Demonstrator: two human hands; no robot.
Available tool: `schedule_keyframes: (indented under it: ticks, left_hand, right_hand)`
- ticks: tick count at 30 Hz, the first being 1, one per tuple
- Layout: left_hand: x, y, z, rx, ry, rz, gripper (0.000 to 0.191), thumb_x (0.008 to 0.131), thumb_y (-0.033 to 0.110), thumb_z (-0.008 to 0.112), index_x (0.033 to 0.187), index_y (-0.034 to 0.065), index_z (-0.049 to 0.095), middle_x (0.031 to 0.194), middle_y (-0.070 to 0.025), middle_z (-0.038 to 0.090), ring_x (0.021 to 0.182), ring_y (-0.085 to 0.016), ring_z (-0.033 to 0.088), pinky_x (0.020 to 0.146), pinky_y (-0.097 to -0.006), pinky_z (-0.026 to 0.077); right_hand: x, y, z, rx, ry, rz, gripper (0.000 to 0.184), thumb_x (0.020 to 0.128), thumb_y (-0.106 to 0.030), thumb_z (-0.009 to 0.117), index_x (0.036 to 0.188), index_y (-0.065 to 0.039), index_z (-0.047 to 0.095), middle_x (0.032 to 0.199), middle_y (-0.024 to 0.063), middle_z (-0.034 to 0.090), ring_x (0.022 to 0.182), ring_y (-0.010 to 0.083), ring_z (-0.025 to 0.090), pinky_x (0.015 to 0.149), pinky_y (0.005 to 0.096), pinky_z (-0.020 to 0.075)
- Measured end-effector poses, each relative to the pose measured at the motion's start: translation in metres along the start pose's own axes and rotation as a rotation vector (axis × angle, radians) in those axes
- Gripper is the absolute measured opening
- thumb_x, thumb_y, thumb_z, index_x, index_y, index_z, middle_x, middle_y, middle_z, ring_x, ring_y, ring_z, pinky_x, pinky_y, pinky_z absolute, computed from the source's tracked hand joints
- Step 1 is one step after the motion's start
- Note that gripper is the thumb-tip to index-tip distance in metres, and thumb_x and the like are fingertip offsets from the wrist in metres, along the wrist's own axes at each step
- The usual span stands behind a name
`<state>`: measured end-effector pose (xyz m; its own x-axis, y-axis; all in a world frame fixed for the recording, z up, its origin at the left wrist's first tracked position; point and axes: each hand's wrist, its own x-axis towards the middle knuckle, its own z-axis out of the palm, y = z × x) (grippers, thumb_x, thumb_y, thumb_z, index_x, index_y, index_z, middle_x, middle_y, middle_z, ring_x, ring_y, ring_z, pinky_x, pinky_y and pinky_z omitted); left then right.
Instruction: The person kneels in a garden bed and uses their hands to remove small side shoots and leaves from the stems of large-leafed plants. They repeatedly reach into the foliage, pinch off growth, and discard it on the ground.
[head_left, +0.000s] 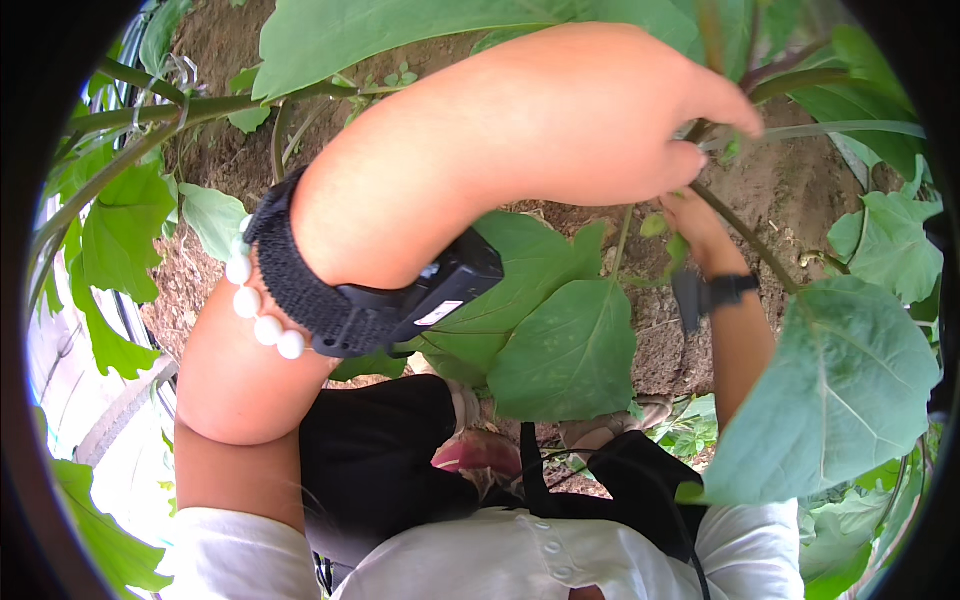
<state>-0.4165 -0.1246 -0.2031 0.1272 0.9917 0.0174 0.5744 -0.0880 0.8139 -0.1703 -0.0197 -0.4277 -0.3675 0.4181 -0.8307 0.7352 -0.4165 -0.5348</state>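
Observation:
My left hand reaches across to the upper right, its thumb and forefinger at a plant stem and a thin translucent strip. Whether the fingers press on either cannot be told. A black strap with a black device and a pale bead bracelet are on that forearm. Just below it my right hand is raised by the same stem, beside small green leaves; its fingertips are partly hidden. A dark band with a device is on the right wrist.
Broad lobed leaves overlap my right arm, and others spread over my feet. A thick branch with clear ties crosses the upper left. Brown soil lies beneath. A dark red object is between my legs.

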Motion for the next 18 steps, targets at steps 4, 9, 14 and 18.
schedule_keyframes:
  ticks: [4, 9, 14, 18]
  left_hand:
    - [-0.007, -0.001, -0.023, -0.065, -0.191, 0.029, 0.027, 0.079, 0.005, 0.050, 0.101, 0.0042, 0.064, 0.093, -0.0110, 0.065, 0.089, -0.022, 0.061, 0.080, -0.0320, 0.047]
    - [-0.029, 0.005, -0.025, -0.073, -0.155, -0.073, 0.023, 0.085, 0.013, 0.051, 0.104, 0.0043, 0.062, 0.107, -0.0052, 0.063, 0.092, -0.013, 0.057, 0.081, -0.0281, 0.044]
    - [-0.059, 0.017, -0.007, -0.181, -0.209, -0.331, 0.026, 0.085, 0.017, 0.053, 0.107, 0.0061, 0.060, 0.110, -0.0043, 0.062, 0.094, -0.013, 0.056, 0.081, -0.0272, 0.043]
    - [-0.083, 0.040, -0.017, -0.257, -0.242, -0.465, 0.028, 0.086, 0.021, 0.054, 0.110, 0.0075, 0.059, 0.112, -0.0036, 0.061, 0.095, -0.012, 0.056, 0.081, -0.0265, 0.043]
  right_hand:
    - [-0.096, 0.032, -0.013, 0.438, -0.060, -0.121, 0.013, 0.091, -0.022, 0.051, 0.090, -0.009, 0.055, 0.064, -0.0044, 0.046, 0.056, 0.0087, 0.040, 0.051, 0.0242, 0.0322]
    - [-0.208, 0.106, 0.063, -0.179, -0.490, 0.034, 0.027, 0.082, -0.030, 0.059, 0.096, -0.008, 0.056, 0.083, 0.0029, 0.056, 0.075, 0.0152, 0.053, 0.068, 0.0300, 0.0423]
    - [-0.244, 0.152, 0.118, -0.395, -0.144, -0.671, 0.031, 0.078, -0.031, 0.065, 0.088, -0.003, 0.056, 0.088, 0.0085, 0.058, 0.078, 0.0207, 0.053, 0.077, 0.0340, 0.0431]
    - [-0.252, 0.112, 0.095, -0.237, -0.555, -0.194, 0.023, 0.080, -0.022, 0.063, 0.093, -0.005, 0.056, 0.087, 0.0056, 0.058, 0.070, 0.0172, 0.052, 0.071, 0.0308, 0.0438]
